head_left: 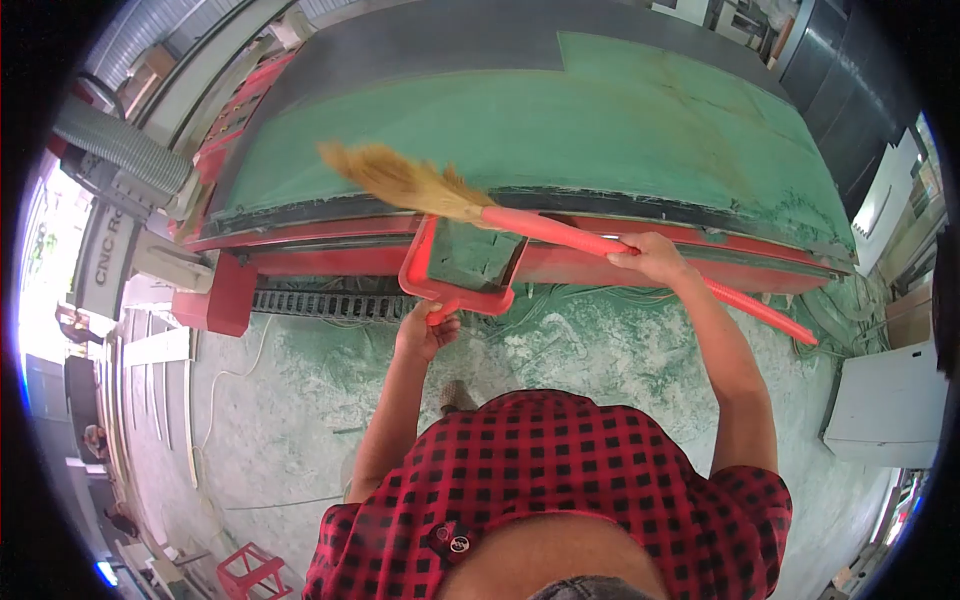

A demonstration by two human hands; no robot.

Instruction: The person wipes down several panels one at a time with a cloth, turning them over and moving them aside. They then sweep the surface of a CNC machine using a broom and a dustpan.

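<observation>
My left hand [428, 332] is closed round the short handle of a red dustpan [412, 270], which is held at the front edge of the machine table. Dark green dust lies in the pan. With my right hand [650, 258] I grip the long pink-red handle of a broom [560, 232]. Its tan straw bristles [395, 178] point left, above the table's front edge and just beyond the pan. A thin layer of green dust covers much of the tabletop [520, 120].
The machine's arm marked CNC [110, 250] and a grey hose [125, 145] are at the left. A black cable chain [325, 303] runs below the table. A grey cabinet [885, 405] stands at the right, a red stool [252, 572] at the lower left. People are in the far left background.
</observation>
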